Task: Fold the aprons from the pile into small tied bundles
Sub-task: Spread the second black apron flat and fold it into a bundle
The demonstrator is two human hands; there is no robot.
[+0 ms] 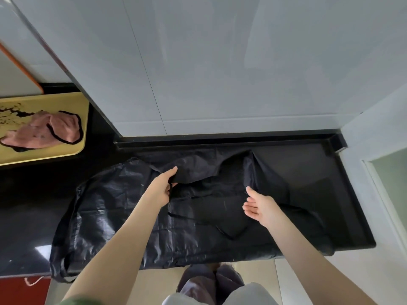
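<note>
Apron [123, 208] lies spread under both hands; left hand [161, 188] pinches its fold, right hand [261, 208] hovers, fingers relaxed.

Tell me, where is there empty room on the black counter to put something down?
Best spot: the bare counter at the far right, between the apron, the wall and the counter's raised edge. Another patch lies left, between the yellow tray and the apron. The middle is crowded: apron, left hand and right hand.

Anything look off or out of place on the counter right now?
The black apron lies rumpled, its left corner hanging over the counter edge. The yellow tray shows dark splotches beside a crumpled pink cloth.
</note>
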